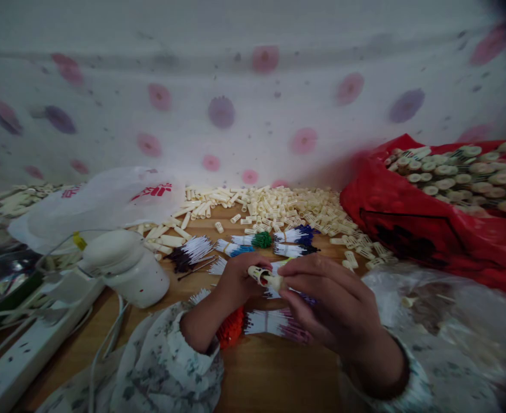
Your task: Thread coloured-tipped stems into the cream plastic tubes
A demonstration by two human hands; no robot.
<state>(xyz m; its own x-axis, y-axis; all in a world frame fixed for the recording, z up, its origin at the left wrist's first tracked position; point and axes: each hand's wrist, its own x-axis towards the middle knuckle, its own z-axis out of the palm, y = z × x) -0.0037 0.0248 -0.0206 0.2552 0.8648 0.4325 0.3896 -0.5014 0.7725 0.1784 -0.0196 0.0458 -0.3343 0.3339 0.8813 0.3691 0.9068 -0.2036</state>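
Wooden table: left hand, right hand pinch ribbed cream tube.

Your small cream plastic tube looks matt; the brown wooden desk is smooth. The crumpled red plastic bag shines glossy, and your floral sleeves are cloth.

A heap of loose cream tubes runs along the far edge of the wooden desk, with bundles of white sticks with coloured tips just in front of it. At the far right corner a red bag holds capped pieces, and a clear plastic bag lies nearer along the right edge. Toward the left edge are a white plastic bag, a white rounded container and a power strip. A flower-printed cloth hangs behind.
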